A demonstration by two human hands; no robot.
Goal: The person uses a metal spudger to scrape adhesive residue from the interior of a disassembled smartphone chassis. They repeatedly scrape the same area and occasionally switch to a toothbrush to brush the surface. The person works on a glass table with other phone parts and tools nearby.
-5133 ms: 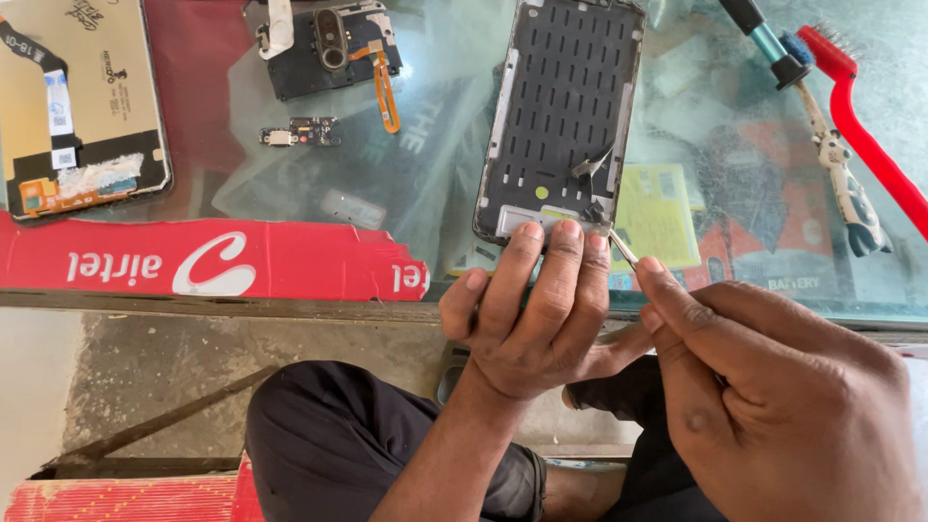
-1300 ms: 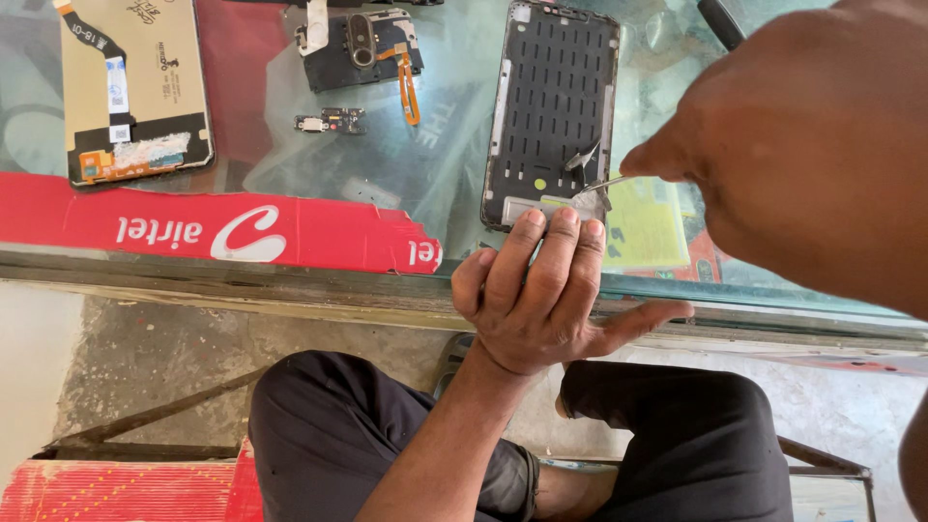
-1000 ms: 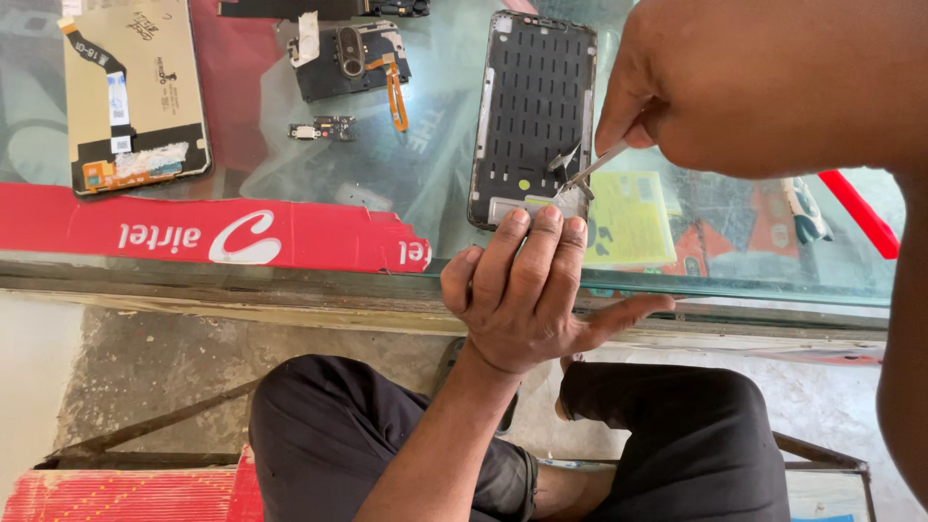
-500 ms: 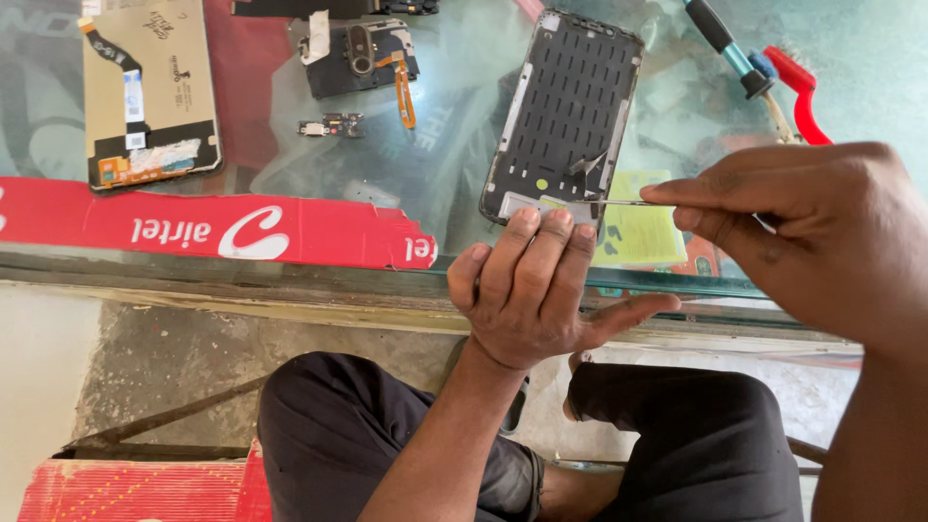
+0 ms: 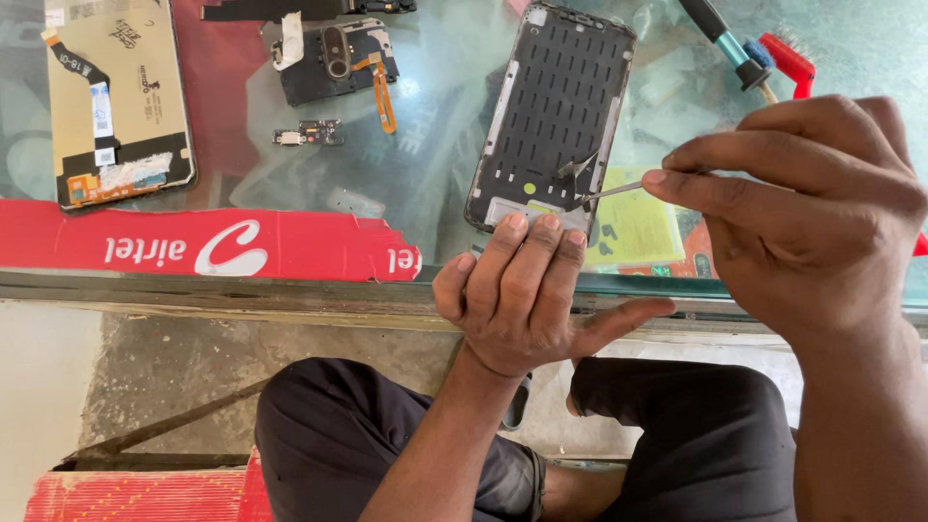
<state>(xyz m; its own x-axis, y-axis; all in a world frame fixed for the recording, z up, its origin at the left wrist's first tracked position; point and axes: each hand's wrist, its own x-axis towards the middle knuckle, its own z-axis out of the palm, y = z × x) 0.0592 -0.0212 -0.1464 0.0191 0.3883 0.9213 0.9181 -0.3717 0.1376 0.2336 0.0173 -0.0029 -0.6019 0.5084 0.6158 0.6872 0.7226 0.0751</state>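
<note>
A black phone frame point(image 5: 553, 111) lies face down on a glass counter point(image 5: 425, 164). My left hand point(image 5: 517, 295) rests at the counter's near edge, its fingertips pressing on the frame's bottom end. My right hand point(image 5: 807, 208) pinches thin metal tweezers point(image 5: 611, 190), whose tips touch a small grey flap near the frame's lower right corner.
A detached phone screen with a flex cable point(image 5: 111, 101) lies at the far left. A black camera cover part point(image 5: 333, 58) and a small circuit board point(image 5: 309, 133) sit in the middle. A red strip point(image 5: 208, 246) runs along the counter edge. A screwdriver point(image 5: 725, 43) and red brush point(image 5: 788, 58) lie at the upper right.
My right hand swung away to the right and came back, now lower, with the tweezers again at the frame's bottom corner. My left hand kept pressing the frame.
</note>
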